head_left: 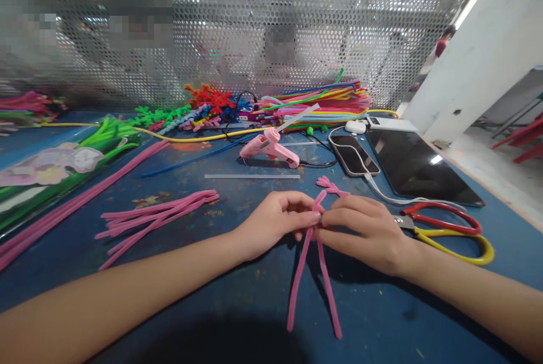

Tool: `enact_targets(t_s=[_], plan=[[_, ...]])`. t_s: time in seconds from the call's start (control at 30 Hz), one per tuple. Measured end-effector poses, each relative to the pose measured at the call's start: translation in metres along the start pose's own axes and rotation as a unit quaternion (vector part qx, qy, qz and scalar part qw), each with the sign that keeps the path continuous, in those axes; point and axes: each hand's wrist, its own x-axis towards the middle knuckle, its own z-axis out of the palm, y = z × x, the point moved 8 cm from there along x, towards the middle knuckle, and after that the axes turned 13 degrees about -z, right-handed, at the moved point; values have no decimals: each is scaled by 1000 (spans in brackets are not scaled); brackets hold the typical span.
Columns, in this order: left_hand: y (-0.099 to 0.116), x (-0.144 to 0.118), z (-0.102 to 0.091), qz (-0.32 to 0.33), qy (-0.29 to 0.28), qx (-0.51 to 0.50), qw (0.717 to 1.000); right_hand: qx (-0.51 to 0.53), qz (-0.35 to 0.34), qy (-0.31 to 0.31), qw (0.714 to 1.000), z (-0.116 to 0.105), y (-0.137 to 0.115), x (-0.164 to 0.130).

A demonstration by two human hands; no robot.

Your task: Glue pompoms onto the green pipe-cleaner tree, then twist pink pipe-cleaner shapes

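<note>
Between my two hands is a pink pipe cleaner (300, 285), bent with a small loop on top and two long legs hanging toward me. My left hand (280, 218) pinches it between thumb and fingers just below the loop. From the other side my right hand (367, 228) has its fingers closed on the same spot; its fingertips are partly hidden. Just beyond my hands lies a small twisted pink pipe-cleaner piece (331, 186). Several folded pink pipe cleaners (161, 214) rest on the blue table left of my left hand.
A pink glue gun (271, 146) stands behind a clear glue stick (252, 176). Scissors (452, 231) lie by my right wrist, with a phone (354, 156) and tablet (424, 163) beyond. Pipe-cleaner bundles (314, 101) line the perforated metal screen (237, 30).
</note>
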Motion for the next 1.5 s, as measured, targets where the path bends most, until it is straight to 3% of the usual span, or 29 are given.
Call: enact_targets(t_s=[0.13,0.33,0.53,0.73,0.9,1.1,1.2,1.33,1.5], plan=[[2,-2,3,5,-15,-39,999,36,6,16,999,3,1,2],[0,-3,0,-11,-17,-124,992,134,104,103,980,4,17,-3],[0,-2,-5,2,11,-120,993,137,75,120,980,-1,15,1],[-1,0,-12,9,70,-111,991,158,105,135,973,-1,22,0],[-2,2,-14,-7,92,-50,994,250,209,146,934,6,34,-8],[0,2,-9,-33,78,32,996,283,372,222,856,12,58,-29],[0,2,-6,-40,63,43,996,308,388,242,834,17,65,-35],[0,2,-1,-38,37,44,998,323,365,256,835,16,66,-34],[4,-1,-1,-21,37,40,998,370,402,217,809,23,63,-35]])
